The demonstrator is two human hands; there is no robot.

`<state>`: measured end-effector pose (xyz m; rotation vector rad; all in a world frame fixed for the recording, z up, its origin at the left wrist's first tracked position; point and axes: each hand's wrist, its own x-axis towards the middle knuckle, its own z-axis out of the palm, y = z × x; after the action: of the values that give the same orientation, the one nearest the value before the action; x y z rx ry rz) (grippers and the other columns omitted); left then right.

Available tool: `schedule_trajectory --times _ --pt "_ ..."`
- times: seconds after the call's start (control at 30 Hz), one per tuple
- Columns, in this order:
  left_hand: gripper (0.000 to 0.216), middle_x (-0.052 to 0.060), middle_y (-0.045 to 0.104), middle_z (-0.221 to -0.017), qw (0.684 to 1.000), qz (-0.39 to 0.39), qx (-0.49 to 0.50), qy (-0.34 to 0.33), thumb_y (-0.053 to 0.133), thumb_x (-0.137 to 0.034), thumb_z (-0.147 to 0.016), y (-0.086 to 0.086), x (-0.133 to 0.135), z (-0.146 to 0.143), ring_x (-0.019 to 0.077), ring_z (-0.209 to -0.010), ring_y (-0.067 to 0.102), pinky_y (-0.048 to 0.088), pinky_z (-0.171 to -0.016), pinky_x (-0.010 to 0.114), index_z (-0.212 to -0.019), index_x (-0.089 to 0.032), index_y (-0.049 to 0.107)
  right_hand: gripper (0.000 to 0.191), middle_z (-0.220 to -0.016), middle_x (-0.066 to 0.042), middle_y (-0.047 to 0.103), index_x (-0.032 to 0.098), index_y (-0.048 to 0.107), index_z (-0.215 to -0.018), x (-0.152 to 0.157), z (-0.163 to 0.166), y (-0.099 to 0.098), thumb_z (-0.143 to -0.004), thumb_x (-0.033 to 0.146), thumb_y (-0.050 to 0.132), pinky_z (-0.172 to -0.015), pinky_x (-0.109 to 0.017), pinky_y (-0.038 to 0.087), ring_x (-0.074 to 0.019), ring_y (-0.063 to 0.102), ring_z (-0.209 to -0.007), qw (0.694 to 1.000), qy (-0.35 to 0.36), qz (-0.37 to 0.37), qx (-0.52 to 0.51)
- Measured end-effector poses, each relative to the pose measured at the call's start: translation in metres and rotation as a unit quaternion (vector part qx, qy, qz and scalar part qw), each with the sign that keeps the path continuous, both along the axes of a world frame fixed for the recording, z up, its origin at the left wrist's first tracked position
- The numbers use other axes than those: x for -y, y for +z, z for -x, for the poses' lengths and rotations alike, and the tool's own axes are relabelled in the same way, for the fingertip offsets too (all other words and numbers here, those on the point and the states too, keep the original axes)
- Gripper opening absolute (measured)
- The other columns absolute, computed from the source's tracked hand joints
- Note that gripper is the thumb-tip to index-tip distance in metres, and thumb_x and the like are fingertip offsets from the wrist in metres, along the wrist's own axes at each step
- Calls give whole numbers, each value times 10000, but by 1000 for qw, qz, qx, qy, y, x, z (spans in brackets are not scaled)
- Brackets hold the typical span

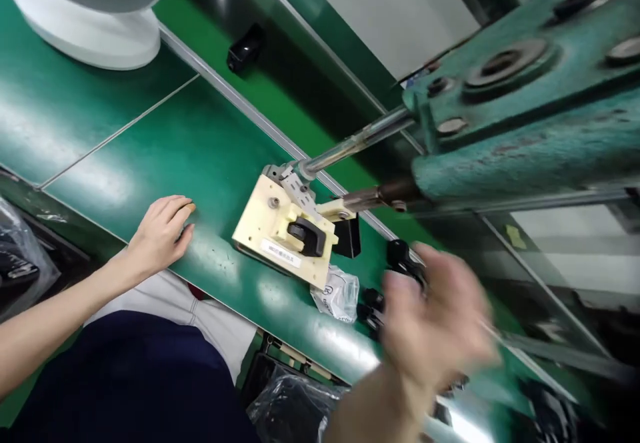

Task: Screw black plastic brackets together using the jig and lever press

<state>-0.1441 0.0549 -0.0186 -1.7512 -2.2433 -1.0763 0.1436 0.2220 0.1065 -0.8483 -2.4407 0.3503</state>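
My left hand [163,233] lies palm down on the green bench [210,143] near its front edge, fingers laid together and lightly curled, holding nothing. It is well apart from the cream jig [273,226], which sits further along the bench to its right.

The jig is a flat plate. Its long axis runs roughly along the bench's front edge, slanting down to the right in the view. Seated on top is a black handle part [307,236], which lies lengthwise along that same axis with its thicker end toward the jig's right edge. A steel rod [350,144] runs from the jig's far corner up and right into the teal press [525,103].

My right hand [440,323] is a blur, so I cannot tell whether the fingers are spread or closed on something. It is low and right of the jig, its fingertips right at a loose black piece [400,255], with a few more dark pieces [371,302] just beside it. I cannot make out which way that piece points.

A crumpled clear bag [340,293] lies against the jig's near right corner. A white fan [90,10] stands at the far left, and one more black part [245,48] rests on the strip beyond the bench.
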Motion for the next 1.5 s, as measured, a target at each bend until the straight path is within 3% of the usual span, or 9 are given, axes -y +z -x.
schedule_trajectory --times 0.17,0.27,0.37,0.43,0.57,0.67,1.1,1.3,1.5 --pt "222 137 653 -1065 999 -13 38 0 482 -166 -858 1 -1 5 288 -1073 595 485 -961 477 -1046 -140 597 603 -1233 -190 599 110 550 -1233 -40 32 -36 -808 527 646 -981 -565 476 -353 563 -1173 994 -3 5 106" --pt "197 136 677 -1011 996 -29 81 4 493 -166 -856 5 2 0 286 -1019 620 502 -922 475 -1003 -134 620 532 -1124 -140 655 168 584 -1153 -46 29 -17 -763 510 703 -920 -501 531 -309 638 -1038 994 30 37 96" --pt "165 107 697 -955 962 -45 270 -14 515 -184 -864 20 9 -22 236 -914 661 542 -844 406 -971 -149 635 468 -1082 -116 662 200 566 -1162 -22 20 11 -775 408 725 -843 -431 571 -273 656 -973 995 78 -20 53" --pt "186 93 709 -979 878 -30 475 -52 542 -216 -874 38 14 -43 216 -914 678 558 -829 374 -1035 -165 620 418 -1086 -114 663 214 551 -1183 7 14 16 -797 266 703 -833 -430 575 -271 647 -1005 988 114 -105 19" --pt "312 90 704 -1106 643 10 752 -143 608 -248 -858 74 15 -82 223 -1033 662 543 -886 374 -1164 -206 563 219 -1060 -95 681 216 605 -982 65 3 -8 -816 74 584 -788 -435 585 -291 590 -1135 951 187 -244 -20" --pt "333 75 708 -1108 573 62 798 -178 647 -226 -836 88 12 -97 185 -973 666 521 -845 307 -1159 -229 570 156 -994 -59 692 221 595 -801 86 -3 -28 -791 68 626 -789 -410 583 -290 562 -1170 937 207 -278 -39" --pt "384 73 699 -1082 606 133 767 -164 642 -163 -775 97 19 -123 199 -926 640 474 -783 307 -1147 -227 570 168 -892 13 678 259 562 -716 98 -23 -49 -793 131 639 -740 -345 571 -216 627 -931 933 162 -309 -91" --pt "491 39 695 -958 604 153 777 -92 612 -87 -636 98 19 -130 157 -845 608 465 -730 264 -1110 -216 590 151 -892 17 682 259 560 -749 110 -20 -68 -814 130 604 -703 -330 579 -203 640 -943 941 117 -291 -125" --pt "433 47 706 -956 603 193 773 -46 634 -122 -669 98 18 -131 166 -902 623 484 -779 270 -1094 -201 622 232 -1012 -92 689 206 596 -1002 131 -17 -87 -793 112 630 -712 -367 584 -240 662 -921 969 66 -156 -180"
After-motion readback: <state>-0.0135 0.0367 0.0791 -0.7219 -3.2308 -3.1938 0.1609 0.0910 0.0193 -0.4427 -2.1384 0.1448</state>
